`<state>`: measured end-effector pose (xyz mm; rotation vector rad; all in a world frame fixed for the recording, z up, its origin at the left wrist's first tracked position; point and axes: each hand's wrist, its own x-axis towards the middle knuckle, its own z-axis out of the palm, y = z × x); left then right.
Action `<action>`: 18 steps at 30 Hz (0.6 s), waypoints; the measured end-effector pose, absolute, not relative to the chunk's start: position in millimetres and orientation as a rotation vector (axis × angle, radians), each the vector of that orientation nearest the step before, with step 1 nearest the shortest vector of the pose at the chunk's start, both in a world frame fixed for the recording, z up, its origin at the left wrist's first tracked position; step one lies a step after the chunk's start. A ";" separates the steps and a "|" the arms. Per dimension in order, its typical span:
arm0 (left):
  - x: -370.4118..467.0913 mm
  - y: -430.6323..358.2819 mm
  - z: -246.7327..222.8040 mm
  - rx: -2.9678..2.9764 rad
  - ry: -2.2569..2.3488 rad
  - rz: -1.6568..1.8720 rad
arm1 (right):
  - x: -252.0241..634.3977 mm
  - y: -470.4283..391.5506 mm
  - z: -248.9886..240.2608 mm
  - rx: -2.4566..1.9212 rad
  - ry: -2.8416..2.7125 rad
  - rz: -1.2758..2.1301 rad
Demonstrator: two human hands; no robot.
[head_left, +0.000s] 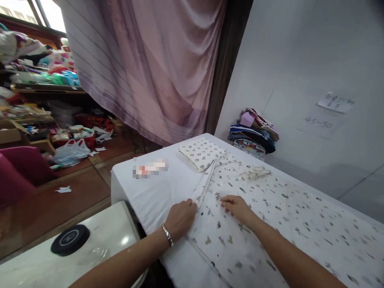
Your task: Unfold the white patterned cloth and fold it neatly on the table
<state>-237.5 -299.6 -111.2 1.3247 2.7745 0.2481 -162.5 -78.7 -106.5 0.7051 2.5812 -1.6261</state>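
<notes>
A large white cloth printed with small grey and brown motifs (265, 223) spreads over the right side of the white-covered table. My left hand (183, 213), with a silver bracelet at its wrist, is closed on the folded edge of this cloth. To its right, my right hand (238, 208) is low over the cloth with fingers curled and drawn together. Whether cloth lies between those fingertips is hidden. Beyond both hands lies a folded white cloth with a rainbow-like print (204, 153). A narrow strip of the spread cloth's edge runs from my left hand toward it.
The white table cover (151, 197) bears a blurred-out flat item (150, 168) at left. A pale lidded surface with a black round cap (70, 239) stands near left. Folded clothes (254, 134) are stacked by the wall. A pink curtain (157, 66) hangs behind; clutter fills the floor left.
</notes>
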 end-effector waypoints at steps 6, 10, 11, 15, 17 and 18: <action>-238.5 -313.3 -110.8 1.224 2.752 0.567 | -222.7 -70.8 -94.5 0.934 2.368 -1.855; -240.6 -321.6 -107.1 1.087 2.732 0.733 | -258.2 -77.4 -104.8 1.018 2.209 -1.980; -242.3 -322.9 -106.0 1.058 2.711 0.770 | -265.2 -80.3 -107.7 1.021 2.171 -1.982; -260.0 -325.5 -103.2 0.871 2.570 0.904 | -281.8 -92.6 -113.5 0.972 2.005 -2.008; -275.9 -324.9 -103.9 0.754 2.504 0.934 | -283.5 -98.3 -112.7 0.943 1.951 -2.001; -284.7 -323.9 -104.8 0.714 2.495 0.941 | -283.3 -101.1 -111.8 0.929 1.933 -1.993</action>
